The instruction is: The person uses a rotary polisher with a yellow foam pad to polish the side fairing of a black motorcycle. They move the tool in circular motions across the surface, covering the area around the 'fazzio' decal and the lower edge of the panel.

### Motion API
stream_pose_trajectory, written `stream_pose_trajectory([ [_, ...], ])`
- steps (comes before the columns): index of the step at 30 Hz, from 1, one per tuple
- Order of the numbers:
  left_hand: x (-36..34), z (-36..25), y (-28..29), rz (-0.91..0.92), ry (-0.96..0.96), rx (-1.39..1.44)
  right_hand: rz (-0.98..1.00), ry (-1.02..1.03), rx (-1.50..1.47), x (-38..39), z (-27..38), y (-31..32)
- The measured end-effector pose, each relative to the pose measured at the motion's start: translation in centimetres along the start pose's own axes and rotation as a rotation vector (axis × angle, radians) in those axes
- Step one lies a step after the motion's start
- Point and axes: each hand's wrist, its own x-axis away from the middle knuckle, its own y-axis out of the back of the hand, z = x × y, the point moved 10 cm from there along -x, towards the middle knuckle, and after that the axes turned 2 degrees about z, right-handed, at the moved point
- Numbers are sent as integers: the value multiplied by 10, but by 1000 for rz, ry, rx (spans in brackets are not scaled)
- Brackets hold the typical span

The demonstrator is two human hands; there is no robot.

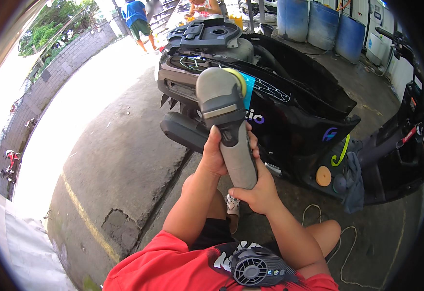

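Observation:
Both hands hold a grey and black electric polisher [238,160], its rounded head up and its yellow pad [237,80] facing the scooter. My left hand [215,154] wraps the body just below the head, thumb on top. Further back, my right hand [258,189] grips the tail end of the handle, thumb across it. The pad is close to the glossy black side panel [289,119] of a scooter, which bears a light blue stripe and white outlines. The polisher's head hides whether the two touch.
On the scooter's footboard lie an orange round pad [323,176], a dark round pad [339,184] and a blue-grey cloth [354,182]. A pale cord [352,252] loops on the floor at right. Blue drums [322,26] stand behind. Two people [136,22] are in the background.

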Motion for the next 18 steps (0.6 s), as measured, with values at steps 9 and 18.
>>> stream_pose_trajectory([
  [9,41,72,36,135,-37,41,-9,-172,349,25,-84,18],
  [18,29,119,-1,-14,130,-109,-112,5,47,61,-102,58],
])
